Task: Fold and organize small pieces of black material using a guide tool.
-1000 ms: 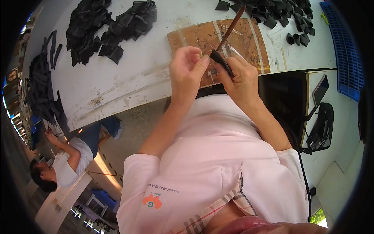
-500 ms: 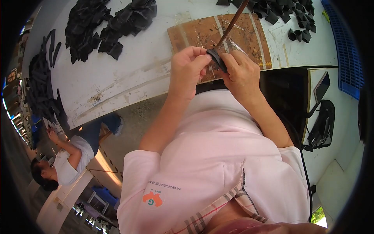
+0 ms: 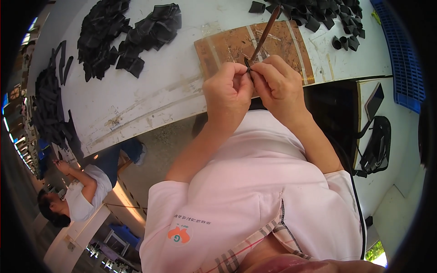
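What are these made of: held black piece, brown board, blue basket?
Black piece: perhaps fabric or rubbery sheet, dull; looks thin and flexible, but too little shows to settle it.
Board: likely wood or fibreboard, worn finish; brown, scuffed, stained surface.
Basket: most likely moulded plastic; even blue colour, regular rows of slots.

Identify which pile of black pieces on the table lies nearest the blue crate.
The upper-right pile; the other piles all lie left of the brown board, farther from the crate.
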Tool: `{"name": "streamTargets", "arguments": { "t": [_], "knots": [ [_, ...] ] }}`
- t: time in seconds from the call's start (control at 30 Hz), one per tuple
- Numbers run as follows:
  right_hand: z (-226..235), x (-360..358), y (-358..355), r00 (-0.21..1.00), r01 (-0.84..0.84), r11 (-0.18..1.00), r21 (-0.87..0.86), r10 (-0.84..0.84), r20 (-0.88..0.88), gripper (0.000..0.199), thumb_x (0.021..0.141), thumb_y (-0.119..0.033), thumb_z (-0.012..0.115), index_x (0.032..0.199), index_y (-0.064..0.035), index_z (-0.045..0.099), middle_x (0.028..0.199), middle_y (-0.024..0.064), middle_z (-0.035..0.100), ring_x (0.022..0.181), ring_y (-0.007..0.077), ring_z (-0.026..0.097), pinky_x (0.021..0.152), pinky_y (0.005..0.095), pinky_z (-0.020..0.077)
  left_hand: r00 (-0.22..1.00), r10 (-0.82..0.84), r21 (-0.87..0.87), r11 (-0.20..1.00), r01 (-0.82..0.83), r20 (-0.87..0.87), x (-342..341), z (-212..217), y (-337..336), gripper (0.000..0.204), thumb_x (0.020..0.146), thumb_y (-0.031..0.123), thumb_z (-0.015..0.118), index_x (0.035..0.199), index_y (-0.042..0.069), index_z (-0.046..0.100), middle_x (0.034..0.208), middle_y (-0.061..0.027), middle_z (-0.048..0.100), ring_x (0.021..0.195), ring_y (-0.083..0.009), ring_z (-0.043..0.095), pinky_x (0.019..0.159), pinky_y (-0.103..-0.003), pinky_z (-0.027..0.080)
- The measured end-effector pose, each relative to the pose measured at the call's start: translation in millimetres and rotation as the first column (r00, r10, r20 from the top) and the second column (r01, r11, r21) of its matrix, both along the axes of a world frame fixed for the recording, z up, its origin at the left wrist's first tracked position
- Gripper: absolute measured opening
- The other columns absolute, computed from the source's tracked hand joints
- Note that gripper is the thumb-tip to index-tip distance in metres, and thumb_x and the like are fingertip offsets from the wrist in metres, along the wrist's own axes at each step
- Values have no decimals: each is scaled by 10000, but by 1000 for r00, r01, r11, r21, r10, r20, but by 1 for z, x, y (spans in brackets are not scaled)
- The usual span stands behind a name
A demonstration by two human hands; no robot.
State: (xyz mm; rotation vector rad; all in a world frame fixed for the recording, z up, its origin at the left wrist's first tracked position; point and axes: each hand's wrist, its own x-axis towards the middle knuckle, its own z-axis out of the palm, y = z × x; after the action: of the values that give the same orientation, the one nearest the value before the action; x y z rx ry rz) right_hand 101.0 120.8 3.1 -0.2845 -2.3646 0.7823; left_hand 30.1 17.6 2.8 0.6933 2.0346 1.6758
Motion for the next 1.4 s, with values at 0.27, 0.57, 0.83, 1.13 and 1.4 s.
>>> {"name": "streamTargets", "arguments": {
  "t": [0.27, 0.57, 0.83, 1.13, 1.4],
  "knots": [
    [3, -1, 2, 987, 154, 911, -382, -125, 100, 57, 694, -33, 603, 746, -10, 604, 640, 38, 509, 507, 149, 500, 487, 239, 428, 424, -314, 416, 893, -171, 849, -25, 1, 3, 112, 744, -40, 519, 830, 25, 549, 594, -14, 489, 343, -37, 297, 338, -169, 229],
    [15, -1, 20, 980, -88, -492, -866, 115, -165, 58, 787, -70, 561, 756, -22, 550, 626, -27, 440, 494, 41, 333, 402, 170, 250, 976, 1, 235, 970, -54, 220, -9, 18, 16, 115, 717, -61, 532, 820, -9, 536, 746, -14, 533, 510, -26, 443, 464, -174, 375],
    [75, -12, 37, 963, -80, 181, -980, 267, -29, 251, 830, -276, 579, 704, -65, 532, 600, -54, 440, 527, 12, 358, 426, 160, 251, 583, -387, 586, 787, -195, 714, -38, 48, 21, 179, 791, -56, 445, 946, -11, 522, 765, -97, 598, 348, -24, 307, 333, -179, 240],
    [62, -30, 58, 911, -224, 110, -968, 377, -168, 265, 832, -277, 581, 685, -63, 529, 594, -54, 415, 524, 26, 336, 440, 166, 261, 321, -608, 670, 731, -132, 726, -56, 45, 29, 106, 828, 24, 462, 917, 41, 517, 699, -57, 545, 344, -31, 267, 344, -177, 212],
    [53, -30, 58, 914, -244, 92, -965, 354, -198, 254, 833, -274, 579, 695, -66, 532, 604, -46, 435, 521, 28, 343, 446, 159, 276, 471, -556, 669, 736, -106, 685, -44, 46, 28, 59, 817, 12, 538, 865, 33, 512, 689, -36, 545, 426, -36, 385, 373, -171, 271]
  ]
}}
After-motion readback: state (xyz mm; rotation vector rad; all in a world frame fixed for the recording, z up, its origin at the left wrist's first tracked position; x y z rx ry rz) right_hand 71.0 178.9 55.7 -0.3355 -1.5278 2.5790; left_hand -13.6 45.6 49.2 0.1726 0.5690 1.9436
